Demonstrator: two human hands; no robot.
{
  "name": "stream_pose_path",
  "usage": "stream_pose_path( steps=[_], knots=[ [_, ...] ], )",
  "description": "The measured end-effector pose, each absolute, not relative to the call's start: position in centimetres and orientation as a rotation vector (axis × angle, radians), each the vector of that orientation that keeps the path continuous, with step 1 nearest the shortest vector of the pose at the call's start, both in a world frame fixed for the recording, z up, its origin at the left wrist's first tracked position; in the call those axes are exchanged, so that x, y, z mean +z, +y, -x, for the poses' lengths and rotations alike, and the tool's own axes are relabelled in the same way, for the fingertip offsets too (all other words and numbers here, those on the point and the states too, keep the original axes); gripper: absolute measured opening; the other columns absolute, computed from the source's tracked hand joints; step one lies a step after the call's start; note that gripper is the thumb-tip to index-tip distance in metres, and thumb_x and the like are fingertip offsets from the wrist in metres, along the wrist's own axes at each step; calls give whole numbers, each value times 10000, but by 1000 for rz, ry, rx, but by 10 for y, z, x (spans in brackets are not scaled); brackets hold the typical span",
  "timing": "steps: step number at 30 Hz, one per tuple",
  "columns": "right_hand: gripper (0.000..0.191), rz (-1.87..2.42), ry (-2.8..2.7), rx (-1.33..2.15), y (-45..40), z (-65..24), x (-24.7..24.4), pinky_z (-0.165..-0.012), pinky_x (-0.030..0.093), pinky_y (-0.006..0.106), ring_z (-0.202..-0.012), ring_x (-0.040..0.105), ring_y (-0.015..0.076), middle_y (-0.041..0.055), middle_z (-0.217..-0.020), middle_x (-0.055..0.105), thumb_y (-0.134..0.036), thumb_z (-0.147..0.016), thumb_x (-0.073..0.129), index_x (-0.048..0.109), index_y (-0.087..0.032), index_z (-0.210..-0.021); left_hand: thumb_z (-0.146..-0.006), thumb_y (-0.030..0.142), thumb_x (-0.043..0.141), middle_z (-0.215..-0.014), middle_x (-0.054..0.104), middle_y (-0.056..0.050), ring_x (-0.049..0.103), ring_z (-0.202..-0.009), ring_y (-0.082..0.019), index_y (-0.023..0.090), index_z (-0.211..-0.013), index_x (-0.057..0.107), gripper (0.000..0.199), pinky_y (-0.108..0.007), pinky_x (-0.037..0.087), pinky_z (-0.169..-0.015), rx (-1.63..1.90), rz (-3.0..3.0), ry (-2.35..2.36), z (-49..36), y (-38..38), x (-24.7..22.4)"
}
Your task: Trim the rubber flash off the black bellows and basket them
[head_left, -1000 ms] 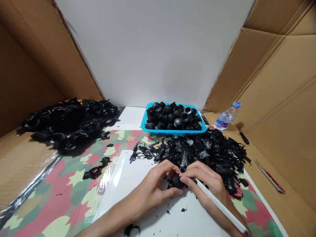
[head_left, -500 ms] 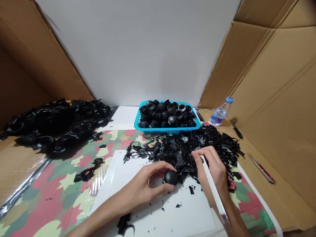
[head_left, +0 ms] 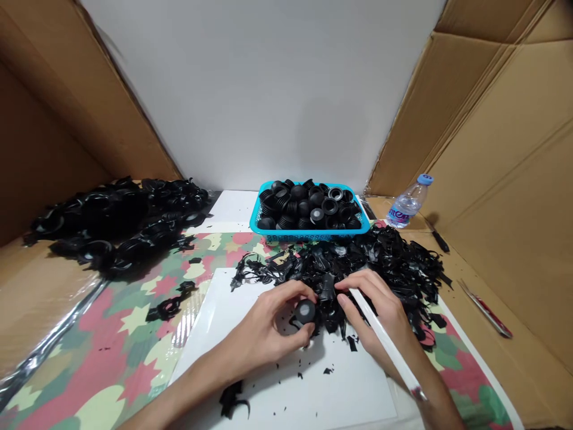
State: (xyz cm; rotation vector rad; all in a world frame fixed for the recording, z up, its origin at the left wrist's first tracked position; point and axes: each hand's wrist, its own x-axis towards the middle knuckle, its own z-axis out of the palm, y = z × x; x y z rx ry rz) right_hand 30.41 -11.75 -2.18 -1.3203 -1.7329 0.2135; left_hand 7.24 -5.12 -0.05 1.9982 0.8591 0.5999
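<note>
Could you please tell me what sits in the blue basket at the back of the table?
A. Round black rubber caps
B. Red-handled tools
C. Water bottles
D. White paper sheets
A: the blue basket is heaped with round black rubber caps, while the only water bottle stands outside it to the right and the red-handled tool lies on the cardboard further right.
</note>
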Motion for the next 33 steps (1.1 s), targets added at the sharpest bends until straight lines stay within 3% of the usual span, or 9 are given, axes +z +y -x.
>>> stream_pose_path(
  steps=[3,5,7,10,14,16,22,33],
  knots=[
    [184,1303,-1696,142,-118,-306,-21,-882,592,379,-991,703,243,82,-1025,729,-202,-1129,562,745,-227,-1115,-947,303,775,-1138,782,-66,726,-1028,-241,231,-1113,801,183,-329,589,-929,651,-2010,842,-68,-47,3],
    [246,1278,-1668,134,-121,-305,-21,-870,619,377,-983,728,237,88,-1036,735,-211,-1150,516,761,-232,-1139,-953,303,822,-1063,795,-48,744,-967,-230,241,-1123,831,181,-320,597,-897,697,-2016,852,-66,-47,3],
    [259,1266,-1628,203,-126,-302,-23,-874,652,351,-967,771,217,84,-1077,760,-228,-1156,521,739,-243,-1296,-938,285,867,-984,801,-25,755,-903,-217,248,-1126,851,192,-303,598,-851,744,-2022,860,-65,-47,1],
    [341,1266,-1570,337,-134,-297,-24,-894,674,296,-960,821,190,63,-1134,809,-270,-1121,650,643,-258,-1462,-925,256,901,-925,803,-10,761,-847,-204,251,-1144,871,221,-283,593,-794,806,-2040,848,-64,-50,-2],
    [147,1125,-1640,329,-134,-295,-20,-825,657,303,-906,798,193,40,-1039,811,-194,-1067,736,721,-256,-1200,-941,220,895,-905,812,-16,769,-820,-196,228,-1163,874,222,-279,604,-766,884,-2085,804,-64,-53,-6],
    [153,1014,-1729,320,-131,-297,-17,-783,639,332,-875,762,201,40,-976,783,-120,-1059,717,724,-248,-1142,-952,198,884,-920,829,-24,779,-830,-197,216,-1162,868,212,-281,616,-774,927,-2109,778,-64,-53,-6],
    [313,1027,-1885,375,-129,-299,-10,-841,634,309,-925,744,193,55,-1045,777,-87,-1068,670,652,-220,-1351,-976,161,860,-945,849,-39,781,-828,-191,208,-1167,854,197,-279,631,-778,1009,-2165,753,-64,-54,-8],
    [246,1095,-1873,495,-133,-297,-9,-870,586,283,-954,713,180,37,-1053,733,-113,-1087,641,653,-227,-1306,-998,77,799,-1018,799,-62,743,-902,-198,193,-1258,785,285,-271,621,-798,1005,-2283,686,-64,-60,-15]
  ],
)
